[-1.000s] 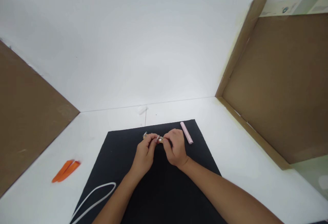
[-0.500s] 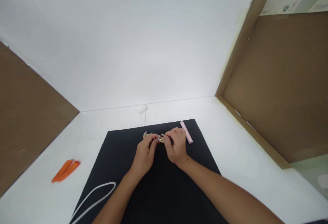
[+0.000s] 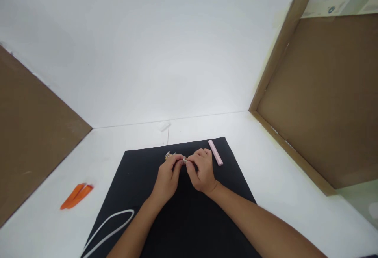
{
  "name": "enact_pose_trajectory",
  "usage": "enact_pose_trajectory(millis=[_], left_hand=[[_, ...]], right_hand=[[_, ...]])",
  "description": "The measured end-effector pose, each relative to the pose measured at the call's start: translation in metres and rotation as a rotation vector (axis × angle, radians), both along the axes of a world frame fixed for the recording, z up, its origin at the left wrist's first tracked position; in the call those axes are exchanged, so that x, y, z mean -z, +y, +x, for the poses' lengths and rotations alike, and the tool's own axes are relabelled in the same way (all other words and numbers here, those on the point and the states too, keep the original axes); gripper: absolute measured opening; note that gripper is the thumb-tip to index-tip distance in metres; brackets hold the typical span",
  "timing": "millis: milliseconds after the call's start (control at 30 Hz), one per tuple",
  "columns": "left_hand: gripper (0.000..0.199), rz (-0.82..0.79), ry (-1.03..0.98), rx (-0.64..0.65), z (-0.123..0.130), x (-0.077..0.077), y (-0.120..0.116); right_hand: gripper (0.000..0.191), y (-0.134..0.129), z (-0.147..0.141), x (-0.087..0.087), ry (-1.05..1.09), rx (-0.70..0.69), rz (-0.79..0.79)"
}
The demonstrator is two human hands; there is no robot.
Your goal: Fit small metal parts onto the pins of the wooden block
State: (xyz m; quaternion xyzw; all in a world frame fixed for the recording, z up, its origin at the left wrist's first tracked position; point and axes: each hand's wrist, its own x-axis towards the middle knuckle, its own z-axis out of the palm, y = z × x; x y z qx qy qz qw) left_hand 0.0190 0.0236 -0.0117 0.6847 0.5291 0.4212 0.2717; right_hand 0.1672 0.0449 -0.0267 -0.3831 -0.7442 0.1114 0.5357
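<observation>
On the black mat (image 3: 132,179): two bare hands work close together at its far end, forearms reaching in from the bottom of the view.

Grip: the left hand (image 3: 167,179) and the right hand (image 3: 202,171) are both closed, their fingertips meeting on a small metal fitting (image 3: 184,160). Much of it is hidden by the fingers, so its exact form cannot be told.

Why so held: the piece is tiny, so a fingertip pinch from both sides seems the way to steady it, with the hands held over the dark mat, where it shows up clearly.

Beside the left hand: a small metal-and-brass piece (image 3: 168,155) lies on the mat, just past the fingers; its form is too small to make out.

Beside the right hand: a pale pink tube (image 3: 215,153) lies slanted near the mat's far edge, within easy reach.

Off to the left: a pair of orange strips (image 3: 76,196) rests on the white tabletop (image 3: 265,179), away from the work, while a white cord (image 3: 108,226) curves across the mat's near corner.

Around them: brown cardboard panels (image 3: 313,100) flank a white backdrop (image 3: 147,53).
</observation>
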Motion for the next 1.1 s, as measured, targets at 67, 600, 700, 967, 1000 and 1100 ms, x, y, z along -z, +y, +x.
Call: enact_pose_trajectory(millis=[67,600,700,967,1000,1100], left_hand=[[0.022,0.002,-0.002,0.001,0.0002,0.0001,0.0000],[0.022,0.018,0.028,0.022,0.0006,0.0015,-0.0002],[0.022,0.025,0.032,0.013,0.0004,0.0020,0.0001],[0.024,0.027,0.033,0.011,0.0005,0.0014,0.0001],[0.024,0.026,0.033,0.011,0.0006,0.0013,0.0001],[0.024,0.027,0.028,0.010,0.0007,0.0013,0.0003]], right_hand=[[0.018,0.0000,-0.0001,0.0003,0.044,0.072,-0.026],[0.019,0.0001,-0.0005,0.0016,0.040,0.053,-0.028],[0.017,-0.0001,-0.0005,0.0016,-0.006,-0.021,-0.002],[0.018,0.0009,-0.0005,0.0021,-0.015,-0.003,-0.010],[0.018,0.0011,-0.0004,0.0022,-0.005,0.018,-0.015],[0.020,0.0014,0.0001,0.0023,0.035,0.079,-0.023]])
